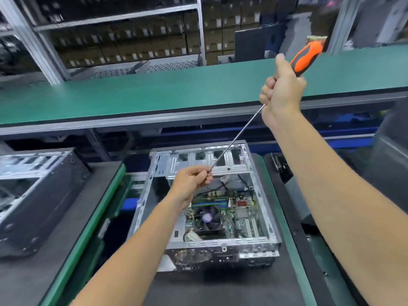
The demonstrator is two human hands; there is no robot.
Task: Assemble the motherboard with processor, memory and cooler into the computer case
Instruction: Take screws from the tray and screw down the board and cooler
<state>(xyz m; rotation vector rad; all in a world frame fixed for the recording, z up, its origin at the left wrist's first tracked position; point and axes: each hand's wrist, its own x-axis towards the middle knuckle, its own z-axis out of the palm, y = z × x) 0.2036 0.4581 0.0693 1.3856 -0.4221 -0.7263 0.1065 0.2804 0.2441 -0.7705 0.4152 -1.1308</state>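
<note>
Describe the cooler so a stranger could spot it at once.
Start at the open silver case in the middle of the dark bench mat, below both hands. Inside lies a green motherboard; the cooler sits on its left half. It is the only round black fan there, with a pale purple hub.

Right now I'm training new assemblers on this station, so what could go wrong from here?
1. The screwdriver has a long shaft. The right hand grips only the handle while the left hand pinches the tip, so a slip could jab the motherboard or cooler below.
2. Loose cables near the tip could snag.
</note>
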